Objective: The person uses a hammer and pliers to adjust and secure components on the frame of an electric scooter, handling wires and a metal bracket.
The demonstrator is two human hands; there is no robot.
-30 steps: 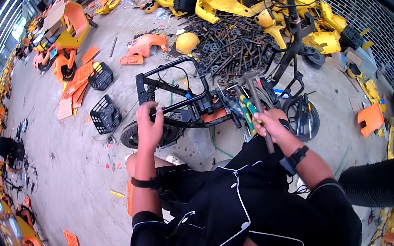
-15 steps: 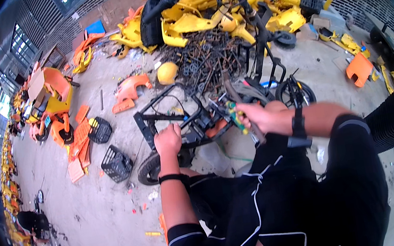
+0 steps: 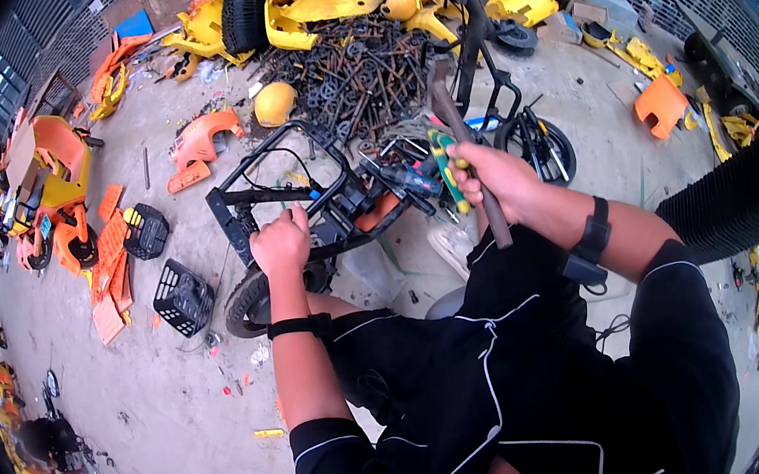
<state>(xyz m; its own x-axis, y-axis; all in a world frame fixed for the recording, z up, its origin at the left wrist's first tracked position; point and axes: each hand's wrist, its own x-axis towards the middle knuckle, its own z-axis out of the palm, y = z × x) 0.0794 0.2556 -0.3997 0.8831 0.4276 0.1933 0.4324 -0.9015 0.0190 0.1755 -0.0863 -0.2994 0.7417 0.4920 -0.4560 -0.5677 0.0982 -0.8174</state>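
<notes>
We look down on a cluttered floor (image 3: 160, 403), where the right hand (image 3: 500, 183) holds a hammer (image 3: 459, 119), its grip wrapped round the shaft with the head end pointing away, which seems to keep the weight clear of the body. A green-and-yellow-handled tool (image 3: 445, 170) runs alongside, apparently carried in the same grip to spare the other hand. The left hand (image 3: 281, 243) sits curled at the near side of a black vehicle frame (image 3: 332, 200); we cannot tell whether its grip holds anything. The frame lies ahead, seemingly placed for easy reach, a black tyre (image 3: 247, 312) near its left end, a heap of dark metal parts (image 3: 357, 75) beyond
</notes>
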